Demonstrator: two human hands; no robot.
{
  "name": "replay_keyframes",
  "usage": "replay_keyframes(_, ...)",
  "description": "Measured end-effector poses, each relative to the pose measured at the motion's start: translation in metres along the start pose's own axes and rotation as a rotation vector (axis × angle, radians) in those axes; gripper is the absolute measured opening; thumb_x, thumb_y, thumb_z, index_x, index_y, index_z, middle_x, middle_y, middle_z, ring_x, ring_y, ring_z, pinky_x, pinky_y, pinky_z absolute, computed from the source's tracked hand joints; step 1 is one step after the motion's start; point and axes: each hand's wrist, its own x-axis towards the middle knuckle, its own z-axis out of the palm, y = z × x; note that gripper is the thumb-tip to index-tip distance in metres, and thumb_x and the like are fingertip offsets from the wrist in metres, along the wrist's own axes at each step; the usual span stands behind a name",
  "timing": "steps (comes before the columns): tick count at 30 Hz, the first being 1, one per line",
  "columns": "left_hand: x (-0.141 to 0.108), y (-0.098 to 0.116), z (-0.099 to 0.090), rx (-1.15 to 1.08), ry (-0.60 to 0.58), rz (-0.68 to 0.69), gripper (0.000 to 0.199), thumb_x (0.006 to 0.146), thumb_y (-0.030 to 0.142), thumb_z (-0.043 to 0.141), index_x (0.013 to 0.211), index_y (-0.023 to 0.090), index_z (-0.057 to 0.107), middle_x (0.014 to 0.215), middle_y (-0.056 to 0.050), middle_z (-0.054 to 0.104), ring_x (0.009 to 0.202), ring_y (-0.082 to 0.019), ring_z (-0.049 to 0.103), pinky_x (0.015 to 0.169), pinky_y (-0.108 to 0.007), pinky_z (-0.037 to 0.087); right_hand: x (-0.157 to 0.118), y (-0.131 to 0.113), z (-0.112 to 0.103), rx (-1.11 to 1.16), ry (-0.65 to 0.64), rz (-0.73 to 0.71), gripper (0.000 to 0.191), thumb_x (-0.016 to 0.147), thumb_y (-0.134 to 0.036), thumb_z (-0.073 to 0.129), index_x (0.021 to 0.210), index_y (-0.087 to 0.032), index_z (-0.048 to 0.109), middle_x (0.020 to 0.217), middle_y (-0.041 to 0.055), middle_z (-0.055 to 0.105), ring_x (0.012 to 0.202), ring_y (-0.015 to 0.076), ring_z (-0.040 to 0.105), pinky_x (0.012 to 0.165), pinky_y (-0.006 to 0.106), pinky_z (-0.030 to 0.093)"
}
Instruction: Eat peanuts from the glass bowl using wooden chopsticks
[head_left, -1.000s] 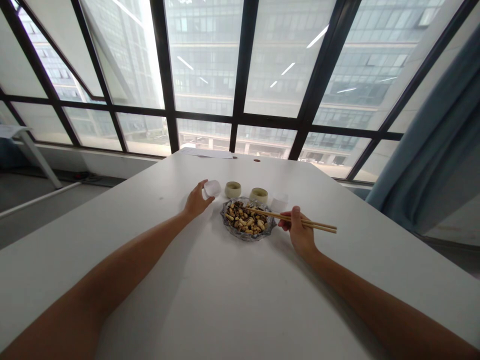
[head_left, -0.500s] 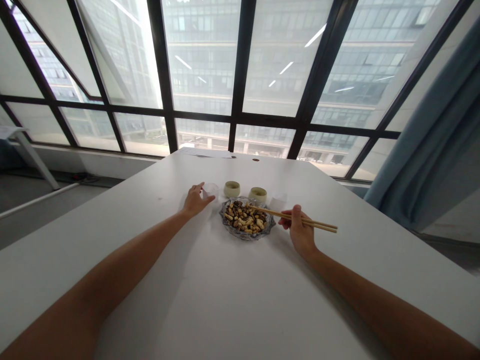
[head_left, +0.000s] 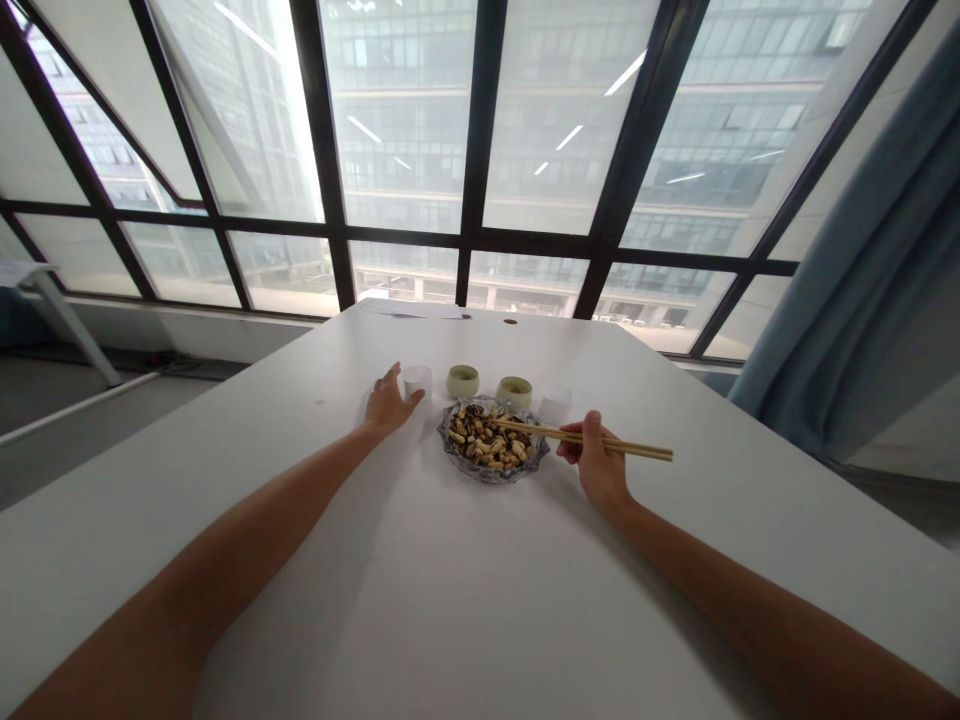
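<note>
My left hand [head_left: 387, 402] is beside a small clear plastic cup [head_left: 418, 378], fingers spread and thumb close to the cup's front; whether it touches the cup I cannot tell. In my right hand [head_left: 598, 463] is a pair of wooden chopsticks [head_left: 637, 448], pointing left. Their tips reach into a scalloped glass bowl [head_left: 491, 475] of peanuts [head_left: 496, 450] and dark sunflower seeds [head_left: 471, 420]. Whether anything is pinched between the tips is too small to make out.
Behind the bowl stand two pale green cups [head_left: 463, 381] [head_left: 514, 391]. Another clear plastic cup [head_left: 556, 402] is to their right. Paper sheets [head_left: 412, 309] lie at the white table's [head_left: 420, 600] far edge, by the windows. A blue curtain [head_left: 847, 270] hangs at right.
My left hand has opened a little and its fingers have drawn slightly away from the clear cup. The chopstick tips have shifted slightly left and down within the bowl.
</note>
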Motion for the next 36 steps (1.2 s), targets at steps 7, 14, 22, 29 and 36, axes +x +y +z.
replay_keyframes(7,0.018,0.045,-0.009,0.181,-0.034,0.354,0.064,0.086,0.048,0.057,0.14,0.016,0.044,0.141,-0.018,0.053,0.131,-0.034,0.045,0.11,-0.053,0.03,0.0,0.001,0.001,0.007,0.002,-0.004,0.064,0.081,-0.076,0.049,0.067,-0.016,0.065,0.047,0.0031,0.059,0.04,0.0119,0.048,0.04,0.025,0.038)
replay_keyframes(14,0.057,0.078,0.025,0.301,-0.377,0.354,0.081,0.072,0.062,0.065,0.14,0.022,0.046,0.141,-0.018,0.053,0.132,-0.04,0.043,0.111,-0.064,0.015,0.001,0.002,0.001,-0.007,-0.001,-0.014,0.063,0.08,-0.077,0.049,0.067,-0.017,0.065,0.047,0.0033,0.06,0.04,0.0125,0.049,0.041,0.026,0.038)
replay_keyframes(22,0.071,0.082,0.033,0.351,-0.544,0.348,0.083,0.069,0.052,0.07,0.142,0.022,0.043,0.141,-0.018,0.052,0.131,-0.037,0.046,0.112,-0.064,0.013,-0.001,-0.002,0.002,0.013,-0.008,-0.037,0.061,0.081,-0.076,0.05,0.07,-0.017,0.065,0.049,0.003,0.061,0.042,0.0128,0.05,0.043,0.027,0.04)
replay_keyframes(29,0.061,0.073,0.029,0.348,-0.443,0.613,0.079,0.074,0.042,0.069,0.144,0.021,0.04,0.141,-0.015,0.052,0.13,-0.031,0.047,0.116,-0.051,0.012,-0.004,-0.004,0.003,0.023,-0.012,-0.085,0.059,0.083,-0.074,0.05,0.07,-0.018,0.064,0.05,0.0026,0.061,0.043,0.0131,0.05,0.043,0.027,0.04)
replay_keyframes(36,0.056,0.071,0.022,0.327,-0.436,0.623,0.08,0.074,0.039,0.07,0.144,0.017,0.039,0.138,-0.017,0.055,0.127,-0.032,0.05,0.116,-0.051,0.014,0.009,-0.014,0.007,-0.009,-0.056,-0.209,0.055,0.088,-0.069,0.048,0.073,-0.019,0.065,0.052,0.0024,0.062,0.044,0.0129,0.05,0.044,0.027,0.041)
